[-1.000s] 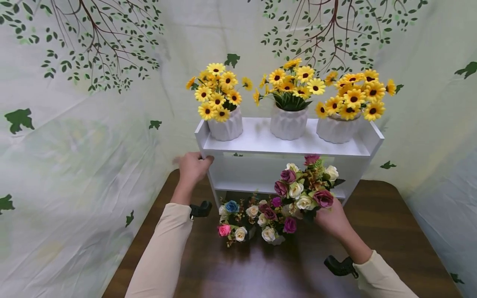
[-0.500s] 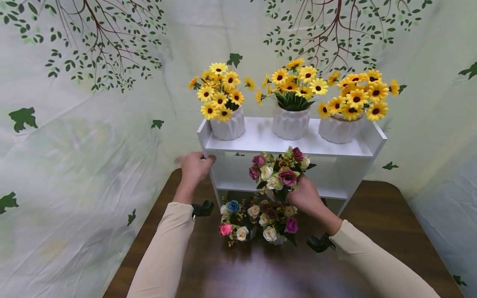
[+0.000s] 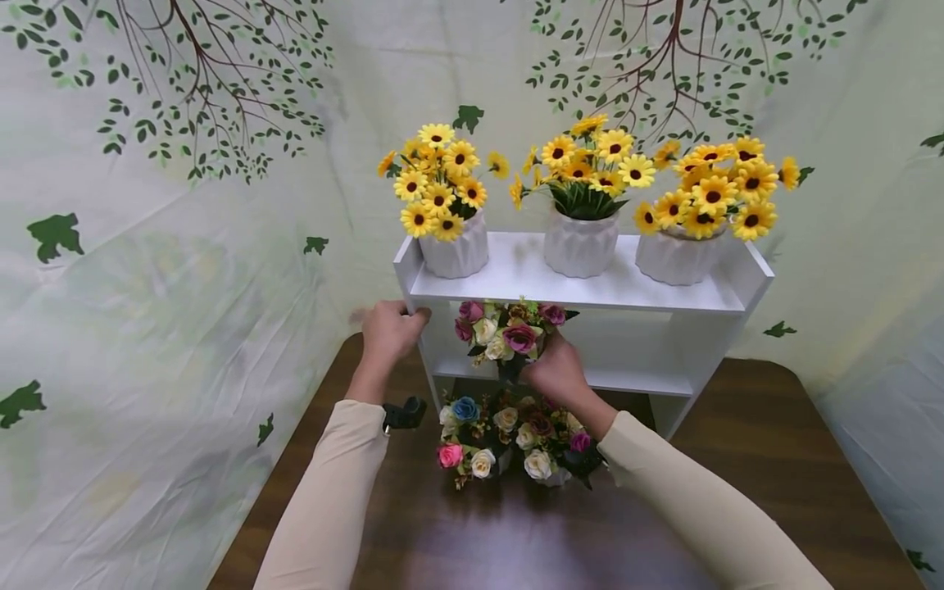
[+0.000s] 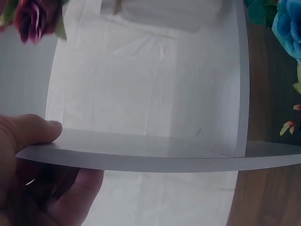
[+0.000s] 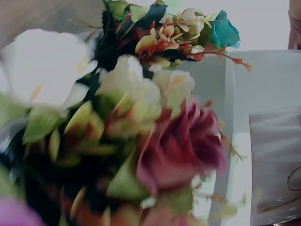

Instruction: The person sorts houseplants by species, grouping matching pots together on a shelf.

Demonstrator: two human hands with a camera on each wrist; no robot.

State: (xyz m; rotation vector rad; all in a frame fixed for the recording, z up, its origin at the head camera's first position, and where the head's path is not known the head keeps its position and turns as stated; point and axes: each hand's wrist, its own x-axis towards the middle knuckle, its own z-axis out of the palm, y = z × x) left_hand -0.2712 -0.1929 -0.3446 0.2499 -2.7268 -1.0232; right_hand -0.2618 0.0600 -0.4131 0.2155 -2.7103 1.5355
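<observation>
My left hand grips the left side panel of a white shelf unit. In the left wrist view the thumb lies on one face of the panel edge and the fingers are behind the other. My right hand holds a pot of artificial mauve and cream roses at the left part of the middle compartment. Its pale pot shows in the left wrist view; whether it touches the board I cannot tell. The right fingers are mostly hidden by flowers.
Three white pots of yellow daisies stand on the top board. On the brown table, in front of the shelf, sit two more rose pots, one with a blue rose, one with a cream rose. A leaf-printed cloth hangs behind.
My right hand has carried the pot of mauve and cream roses leftward, from the shelf's right side to its left part. The left hand keeps its grip on the side panel.
</observation>
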